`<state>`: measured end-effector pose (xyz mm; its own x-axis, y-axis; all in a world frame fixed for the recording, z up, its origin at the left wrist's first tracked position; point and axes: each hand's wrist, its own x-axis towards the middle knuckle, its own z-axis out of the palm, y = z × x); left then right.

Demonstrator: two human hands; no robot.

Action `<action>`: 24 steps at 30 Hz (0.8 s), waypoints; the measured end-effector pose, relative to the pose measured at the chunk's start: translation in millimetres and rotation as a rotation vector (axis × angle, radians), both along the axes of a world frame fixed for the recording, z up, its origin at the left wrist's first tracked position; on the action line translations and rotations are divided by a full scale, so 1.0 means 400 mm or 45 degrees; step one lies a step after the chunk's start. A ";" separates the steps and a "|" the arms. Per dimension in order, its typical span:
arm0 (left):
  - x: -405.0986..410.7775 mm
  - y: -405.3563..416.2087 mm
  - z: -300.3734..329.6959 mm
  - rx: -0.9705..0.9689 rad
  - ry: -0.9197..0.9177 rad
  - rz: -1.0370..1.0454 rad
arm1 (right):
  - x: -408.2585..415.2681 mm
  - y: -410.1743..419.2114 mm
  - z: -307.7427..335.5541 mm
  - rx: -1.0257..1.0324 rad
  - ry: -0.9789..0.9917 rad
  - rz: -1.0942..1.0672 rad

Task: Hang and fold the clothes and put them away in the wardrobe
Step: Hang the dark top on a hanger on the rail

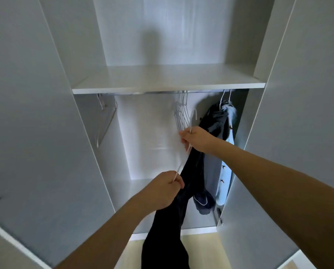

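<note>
Dark trousers draped over thin white hanger, each end pinched by left hand and right hand.

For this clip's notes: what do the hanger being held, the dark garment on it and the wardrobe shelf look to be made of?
Hanger: thin white rod, probably coated wire or plastic; the frame cannot settle which.
Dark garment: soft, matte woven fabric, draping in loose folds; fibre unclear.
Wardrobe shelf: smooth white laminated board by its look, flat with a faint sheen and a straight square edge.
</note>
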<state>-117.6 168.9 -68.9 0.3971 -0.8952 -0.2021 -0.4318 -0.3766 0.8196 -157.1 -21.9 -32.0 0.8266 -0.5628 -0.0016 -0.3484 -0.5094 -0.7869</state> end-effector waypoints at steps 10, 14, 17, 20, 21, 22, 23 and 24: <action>-0.067 -0.122 -0.117 -0.196 0.172 0.258 | -0.057 -0.097 -0.036 0.117 0.270 -0.004; -0.066 -0.227 -0.121 -0.094 0.210 0.346 | -0.063 -0.185 -0.051 0.238 0.331 0.023; -0.068 -0.301 -0.118 -0.048 0.268 0.380 | -0.058 -0.280 -0.072 0.182 0.344 -0.079; -0.080 -0.367 -0.120 -0.023 0.323 0.391 | -0.052 -0.378 -0.094 0.269 0.344 -0.193; -0.086 -0.387 -0.122 -0.013 0.327 0.403 | -0.050 -0.405 -0.102 0.313 0.371 -0.221; -0.090 -0.409 -0.128 -0.010 0.327 0.426 | -0.046 -0.427 -0.111 0.361 0.390 -0.257; -0.091 -0.439 -0.135 -0.009 0.324 0.461 | -0.043 -0.449 -0.120 0.423 0.389 -0.296; -0.089 -0.470 -0.142 -0.011 0.309 0.502 | -0.038 -0.471 -0.131 0.462 0.377 -0.326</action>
<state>-153.2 -19.0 -125.6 0.6499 -0.6872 -0.3246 -0.0518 -0.4661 0.8832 -172.2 -210.3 -84.6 0.5975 -0.6663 -0.4462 -0.6600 -0.0925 -0.7456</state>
